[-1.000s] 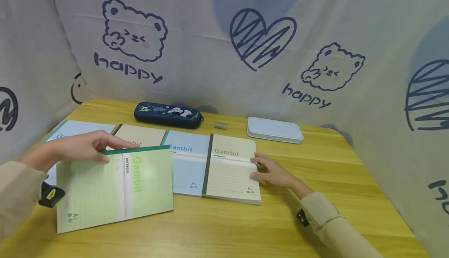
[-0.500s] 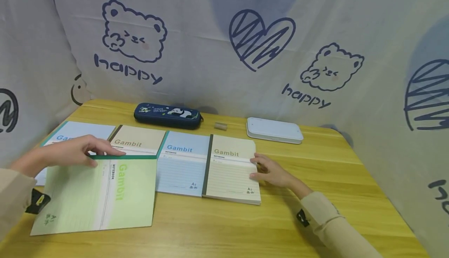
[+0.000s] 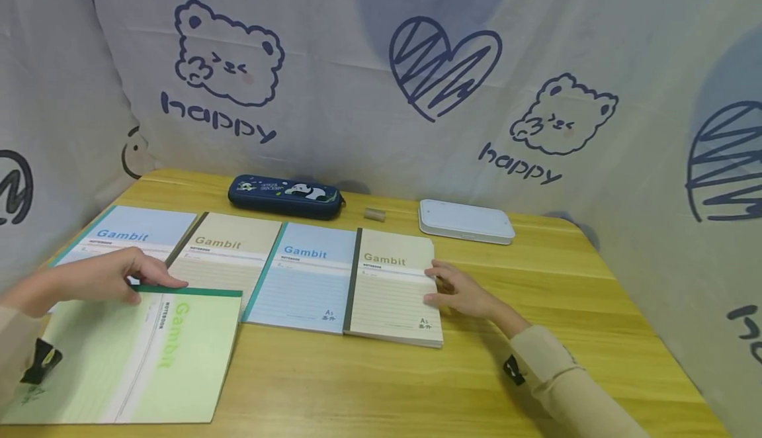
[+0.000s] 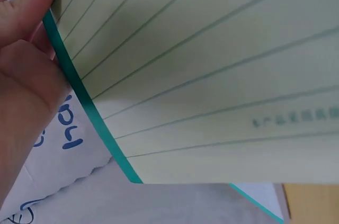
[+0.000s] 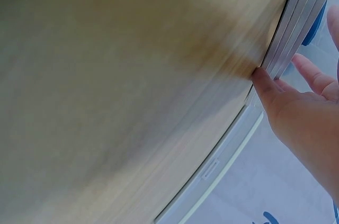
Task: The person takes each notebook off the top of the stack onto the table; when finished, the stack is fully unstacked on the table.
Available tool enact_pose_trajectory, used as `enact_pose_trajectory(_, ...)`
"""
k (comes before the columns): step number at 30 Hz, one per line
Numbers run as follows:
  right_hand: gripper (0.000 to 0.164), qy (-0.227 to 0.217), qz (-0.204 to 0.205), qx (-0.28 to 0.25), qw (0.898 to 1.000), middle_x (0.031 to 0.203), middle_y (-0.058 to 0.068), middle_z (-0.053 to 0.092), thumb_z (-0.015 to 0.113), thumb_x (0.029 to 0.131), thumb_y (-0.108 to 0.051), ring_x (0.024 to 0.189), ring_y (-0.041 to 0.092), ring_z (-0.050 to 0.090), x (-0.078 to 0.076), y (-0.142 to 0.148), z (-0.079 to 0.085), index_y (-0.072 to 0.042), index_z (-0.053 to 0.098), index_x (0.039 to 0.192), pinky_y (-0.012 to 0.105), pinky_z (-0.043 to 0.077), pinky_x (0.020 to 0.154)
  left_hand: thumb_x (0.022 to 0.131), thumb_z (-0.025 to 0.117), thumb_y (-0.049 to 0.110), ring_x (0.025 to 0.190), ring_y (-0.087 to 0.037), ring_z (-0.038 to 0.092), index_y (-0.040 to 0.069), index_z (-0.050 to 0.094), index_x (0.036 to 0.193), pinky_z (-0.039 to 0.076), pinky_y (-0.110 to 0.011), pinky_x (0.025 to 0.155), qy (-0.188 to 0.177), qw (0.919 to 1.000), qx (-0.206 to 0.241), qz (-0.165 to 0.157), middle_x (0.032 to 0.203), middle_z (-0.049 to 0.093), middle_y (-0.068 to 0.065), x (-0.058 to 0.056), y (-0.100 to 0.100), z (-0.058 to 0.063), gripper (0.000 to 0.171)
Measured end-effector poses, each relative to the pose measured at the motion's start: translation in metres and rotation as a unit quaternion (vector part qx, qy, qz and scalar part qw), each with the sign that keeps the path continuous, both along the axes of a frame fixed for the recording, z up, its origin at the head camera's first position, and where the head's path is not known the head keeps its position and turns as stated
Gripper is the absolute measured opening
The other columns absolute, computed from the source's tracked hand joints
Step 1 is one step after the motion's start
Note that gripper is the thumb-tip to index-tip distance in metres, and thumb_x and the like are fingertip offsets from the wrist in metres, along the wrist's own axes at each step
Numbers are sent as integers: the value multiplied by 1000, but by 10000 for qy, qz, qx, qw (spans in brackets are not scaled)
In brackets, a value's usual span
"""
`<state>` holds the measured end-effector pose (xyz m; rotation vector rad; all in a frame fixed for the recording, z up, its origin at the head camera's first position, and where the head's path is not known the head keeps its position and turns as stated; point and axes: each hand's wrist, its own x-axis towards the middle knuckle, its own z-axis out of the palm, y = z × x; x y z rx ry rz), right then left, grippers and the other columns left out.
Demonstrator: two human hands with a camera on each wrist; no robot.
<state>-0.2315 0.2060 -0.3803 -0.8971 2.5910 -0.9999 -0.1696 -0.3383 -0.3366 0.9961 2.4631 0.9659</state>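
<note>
My left hand (image 3: 127, 274) pinches a green Gambit notebook (image 3: 199, 358) by its teal spine, thumb on the cover side facing me. The notebook is tilted above the table at the front left, its lettering turned sideways. In the left wrist view its lined cover (image 4: 201, 75) fills most of the picture. My right hand (image 3: 461, 294) rests its fingertips against the right edge of a beige notebook (image 3: 393, 299), which appears to be the top of a stack. The right wrist view shows the thumb (image 5: 265, 83) at the stack's edge, other fingers reaching past it.
A blue notebook (image 3: 303, 292), a second beige notebook (image 3: 238, 233) and a light-blue notebook (image 3: 143, 223) lie in a row leftward. Behind stand a panda pencil case (image 3: 286, 196), a small brownish cylinder (image 3: 375, 214) and a white case (image 3: 467, 219). Printed cloth (image 3: 333, 94) encloses the wooden table (image 3: 536, 272).
My left hand has carried the green notebook leftward and toward me, uncovering more of the notebooks behind it. My right hand stays at the beige notebook's edge.
</note>
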Motion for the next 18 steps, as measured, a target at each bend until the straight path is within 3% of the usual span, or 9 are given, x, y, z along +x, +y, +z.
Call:
enact_pose_trajectory(6,56,-35,-32,-4,10000,138,30,22,60,86,-24,123,43,27,0,0,0,9,40,127,49,30,96,52,55,-24,89,3,48,15,63,114,36,-18,59,-400,9970,514,-428,109,60,11,4,-12,-12,74)
enact_pose_trajectory(12,55,-65,-28,-36,10000,138,31,21,60,86,-24,122,43,28,-1,-1,0,9,40,127,49,30,96,48,55,-24,79,2,42,15,63,114,30,-19,55,-289,9965,597,-509,103,61,11,9,-20,-20,77)
enact_pose_trajectory(15,56,-70,-25,-24,10000,138,31,21,60,86,-24,122,43,28,-1,0,0,9,40,127,49,30,96,46,56,-23,67,-5,38,13,63,114,28,-22,51,-315,9940,809,-662,87,60,6,11,-24,-24,77)
enact_pose_trajectory(18,55,-60,-34,-15,10000,138,30,22,60,86,-24,122,43,29,-1,0,0,8,41,127,49,30,95,46,54,-25,59,-16,32,12,62,114,26,-25,45,-412,9904,1028,-823,70,48,-3,11,-26,-28,79)
